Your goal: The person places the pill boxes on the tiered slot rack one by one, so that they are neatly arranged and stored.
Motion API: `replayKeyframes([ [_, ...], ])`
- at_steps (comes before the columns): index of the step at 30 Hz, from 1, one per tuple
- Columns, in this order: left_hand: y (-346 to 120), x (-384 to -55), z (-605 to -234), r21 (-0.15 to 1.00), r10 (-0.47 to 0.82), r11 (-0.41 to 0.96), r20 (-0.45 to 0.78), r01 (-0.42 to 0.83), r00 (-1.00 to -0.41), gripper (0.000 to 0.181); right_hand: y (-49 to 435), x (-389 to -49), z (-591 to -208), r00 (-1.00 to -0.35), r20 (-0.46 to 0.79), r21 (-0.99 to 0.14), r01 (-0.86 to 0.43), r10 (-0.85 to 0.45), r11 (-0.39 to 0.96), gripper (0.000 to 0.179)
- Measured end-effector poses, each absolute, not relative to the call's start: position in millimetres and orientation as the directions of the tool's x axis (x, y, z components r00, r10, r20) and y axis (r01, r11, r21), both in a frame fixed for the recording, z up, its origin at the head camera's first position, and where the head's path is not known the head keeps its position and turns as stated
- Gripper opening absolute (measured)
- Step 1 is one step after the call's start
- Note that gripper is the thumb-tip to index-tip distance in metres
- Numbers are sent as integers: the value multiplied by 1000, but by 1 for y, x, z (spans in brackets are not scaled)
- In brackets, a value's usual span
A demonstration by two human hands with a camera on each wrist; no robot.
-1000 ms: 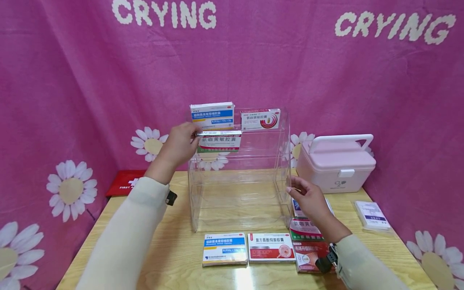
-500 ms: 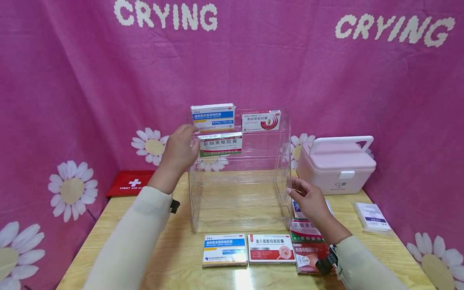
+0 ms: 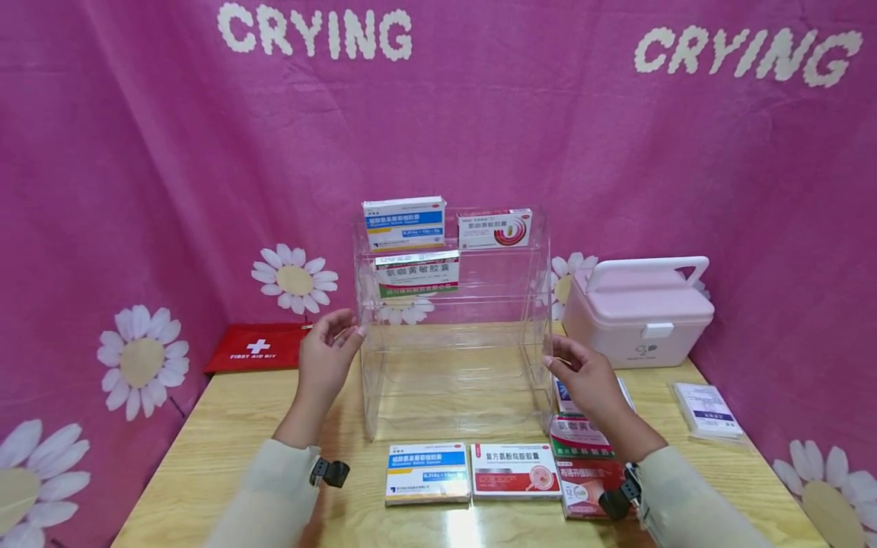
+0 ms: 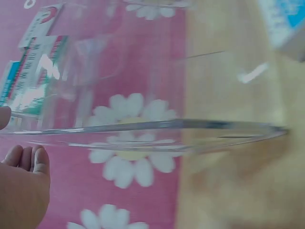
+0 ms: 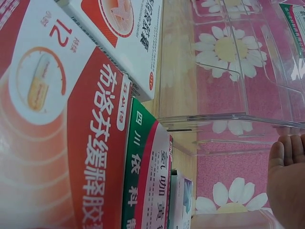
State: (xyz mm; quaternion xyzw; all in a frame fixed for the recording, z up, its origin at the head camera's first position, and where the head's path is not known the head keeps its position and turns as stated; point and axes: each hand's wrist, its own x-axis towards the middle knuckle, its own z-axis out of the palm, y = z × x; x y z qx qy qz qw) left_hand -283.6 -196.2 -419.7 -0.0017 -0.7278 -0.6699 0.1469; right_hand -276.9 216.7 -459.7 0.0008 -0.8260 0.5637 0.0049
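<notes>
A clear tiered display rack (image 3: 452, 335) stands upright on the table. My left hand (image 3: 327, 354) is at its left side edge, fingers loosely bent; in the left wrist view the thumb and fingers lie on either side of the edge, with a gap at the fingers. With thumb and fingers, my right hand (image 3: 582, 377) holds the rack's right edge; its thumb is out of the right wrist view. On the top tier stand a blue-and-white medicine box (image 3: 404, 223) and a white medicine box with red rings (image 3: 495, 229). A green-and-white medicine box (image 3: 419, 275) sits one tier lower, at the left.
Before the rack lie a blue-and-white box (image 3: 428, 473) and a red-and-white box (image 3: 516, 470). A red box (image 3: 582, 487) and a green-edged box (image 3: 582, 438) lie under the right forearm. Behind are a pink case (image 3: 637, 320) and a red first-aid pouch (image 3: 253, 350).
My left hand has let go of the green-and-white medicine box, now seated on the second tier, and moved down to the rack's left edge. The right hand has stayed put.
</notes>
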Motion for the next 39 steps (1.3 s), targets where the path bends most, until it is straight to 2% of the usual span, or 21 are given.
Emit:
replayKeyframes([
  [4, -192, -279, -441, 988, -182, 59, 154, 145, -971, 47, 218, -276, -460, -1000, 4, -934, 0, 9, 358, 56],
  [14, -194, -275, -468, 994, -166, 96, 72, 57, -983, 52, 217, -275, -462, -1000, 7, -936, -2, 11, 351, 55],
  [28, -182, -273, -474, 992, -167, 11, 125, 125, -978, 51, 221, -273, -458, -1000, 29, -922, -23, 9, 388, 53],
  [34, -185, -272, -475, 994, -159, 43, 101, 96, -982, 52, 233, -272, -457, -997, 46, -900, -67, -59, 431, 54],
  [39, -187, -271, -474, 993, -160, 51, 115, 108, -980, 52, 268, -273, -456, -986, 48, -834, -129, -162, 537, 52],
])
